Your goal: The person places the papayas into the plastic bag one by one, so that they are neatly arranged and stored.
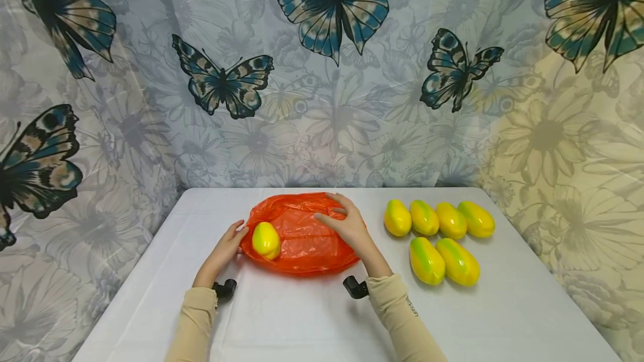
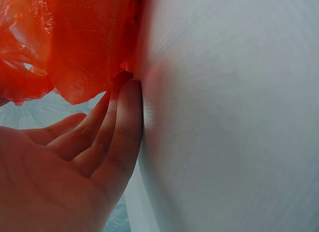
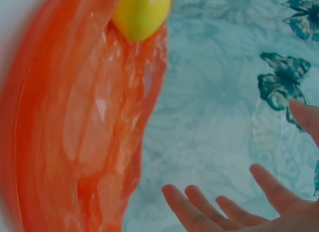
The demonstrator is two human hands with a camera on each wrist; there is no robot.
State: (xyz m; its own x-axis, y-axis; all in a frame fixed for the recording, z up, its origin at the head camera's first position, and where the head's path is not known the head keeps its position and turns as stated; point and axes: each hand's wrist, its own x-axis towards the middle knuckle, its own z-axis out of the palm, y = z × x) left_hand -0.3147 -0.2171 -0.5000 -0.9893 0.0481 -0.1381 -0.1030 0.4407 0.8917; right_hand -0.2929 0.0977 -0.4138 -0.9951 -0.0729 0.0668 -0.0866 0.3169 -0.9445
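Note:
A red plastic bag lies spread on the table with its mouth open upward. One glossy yellow mango-like fruit sits inside at its left end. My left hand is at the bag's left side, its fingers extended along the table and touching the plastic, as the left wrist view shows. Over the bag's right end hovers my right hand, fingers spread and holding nothing. In the right wrist view, its fingers stand apart from the bag.
Several yellow-green fruits of the same kind rest in two rows to the right of the bag. White cloth covers the table. Behind it hangs a butterfly-patterned backdrop. A black wrist camera juts from the right wrist.

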